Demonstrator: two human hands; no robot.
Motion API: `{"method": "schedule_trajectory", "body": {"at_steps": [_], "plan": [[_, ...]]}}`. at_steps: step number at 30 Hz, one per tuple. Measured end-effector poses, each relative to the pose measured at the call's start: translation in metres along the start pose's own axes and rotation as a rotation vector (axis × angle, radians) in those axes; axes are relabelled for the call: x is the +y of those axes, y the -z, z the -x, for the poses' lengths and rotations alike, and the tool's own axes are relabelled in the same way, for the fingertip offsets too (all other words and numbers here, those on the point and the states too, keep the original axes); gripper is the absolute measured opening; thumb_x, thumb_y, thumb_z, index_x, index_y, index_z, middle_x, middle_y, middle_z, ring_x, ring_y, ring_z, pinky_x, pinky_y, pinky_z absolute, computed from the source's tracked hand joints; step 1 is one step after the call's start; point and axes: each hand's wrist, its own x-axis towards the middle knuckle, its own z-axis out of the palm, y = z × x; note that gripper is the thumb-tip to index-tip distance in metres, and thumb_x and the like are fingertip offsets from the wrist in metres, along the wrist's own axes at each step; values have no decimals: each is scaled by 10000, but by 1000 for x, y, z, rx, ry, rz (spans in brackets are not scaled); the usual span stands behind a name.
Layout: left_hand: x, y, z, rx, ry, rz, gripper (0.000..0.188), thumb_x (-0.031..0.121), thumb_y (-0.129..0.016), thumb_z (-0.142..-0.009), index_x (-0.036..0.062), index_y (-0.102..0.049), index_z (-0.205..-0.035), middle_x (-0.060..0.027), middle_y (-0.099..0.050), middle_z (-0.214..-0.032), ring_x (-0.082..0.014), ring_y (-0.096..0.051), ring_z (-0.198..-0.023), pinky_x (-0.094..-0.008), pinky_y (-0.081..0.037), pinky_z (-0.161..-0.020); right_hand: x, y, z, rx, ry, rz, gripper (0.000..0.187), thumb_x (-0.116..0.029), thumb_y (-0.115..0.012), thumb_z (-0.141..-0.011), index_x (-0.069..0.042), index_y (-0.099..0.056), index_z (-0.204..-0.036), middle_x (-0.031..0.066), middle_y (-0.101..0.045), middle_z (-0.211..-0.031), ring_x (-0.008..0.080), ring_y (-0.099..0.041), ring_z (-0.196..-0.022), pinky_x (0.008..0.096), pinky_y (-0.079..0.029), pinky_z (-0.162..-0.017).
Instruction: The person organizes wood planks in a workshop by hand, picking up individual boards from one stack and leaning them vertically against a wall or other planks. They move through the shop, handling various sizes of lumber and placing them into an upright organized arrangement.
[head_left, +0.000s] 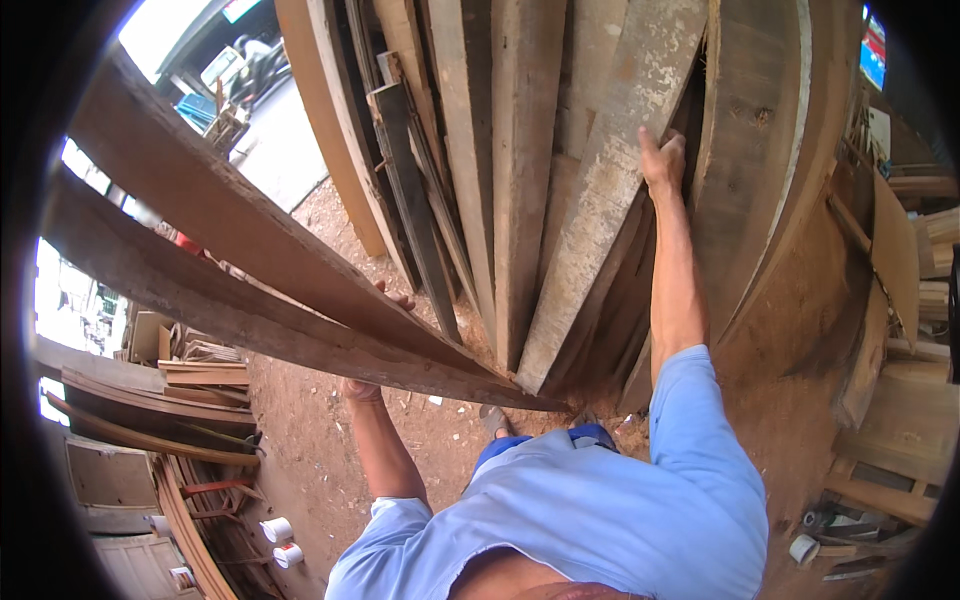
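Note:
Two long brown planks point(260, 315) lean out to the left, their lower ends together near my feet. My left hand point(362, 391) is wrapped round them from the near side, with its fingertips showing past the far edge; the planks hide its palm. Ahead of me a weathered board point(610, 170) with flaking pale patches stands tilted among other upright boards. On its right edge my right hand point(662, 162) is closed, the thumb lying along the face and the other fingers curled behind.
More upright boards point(527, 150) fill the space ahead, with a broad curved slab point(755, 140) at the right. Stacked timber point(205, 380) lies at the left beside white buckets point(277, 530). Wood pieces point(900, 420) are piled along the right side. The earth floor point(310, 450) carries scattered chips.

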Motion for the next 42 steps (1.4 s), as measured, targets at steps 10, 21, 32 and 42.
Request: {"method": "schedule_trajectory", "body": {"at_steps": [10, 21, 32, 42], "plan": [[-13, -5, -14, -42, -84, 29, 1332, 667, -823, -514, -55, -229, -1462, -229, -546, -1252, -366, -519, -1215, -500, -374, -1079, -41, 36, -1, -313, 15, 301, 740, -486, -596, -870, 150, -429, -1208, 382, -553, -1146, 502, -533, -1118, 492, -447, -936], [-38, 35, 3, -3, -48, 49, 1237, 638, -797, -595, -65, -246, -1452, -244, -501, -1314, -381, -499, -1233, -470, -447, -1018, -218, 123, -29, 221, 211, 738, 1154, -490, -761, -729, 19, -74, -1504, 388, -334, -1342, 484, -443, -1149, 585, -360, -985], [-62, 92, 28, 80, -27, -20, 1234, 686, -771, -579, -49, -286, -1443, -219, -521, -1281, -334, -529, -1200, -437, -446, -1022, -193, 182, -22, 324, 453, 583, 1116, -433, -734, -750, 34, -47, -1495, 386, -317, -1351, 501, -387, -1216, 529, -362, -1023], [-85, 87, 20, 86, -51, 78, 1165, 639, -806, -589, -41, -343, -1413, -203, -491, -1354, -346, -478, -1256, -453, -379, -1069, -162, 207, -65, 348, 330, 684, 1042, -442, -701, -788, 8, -90, -1503, 343, -237, -1450, 494, -303, -1310, 533, -287, -1088]]}}
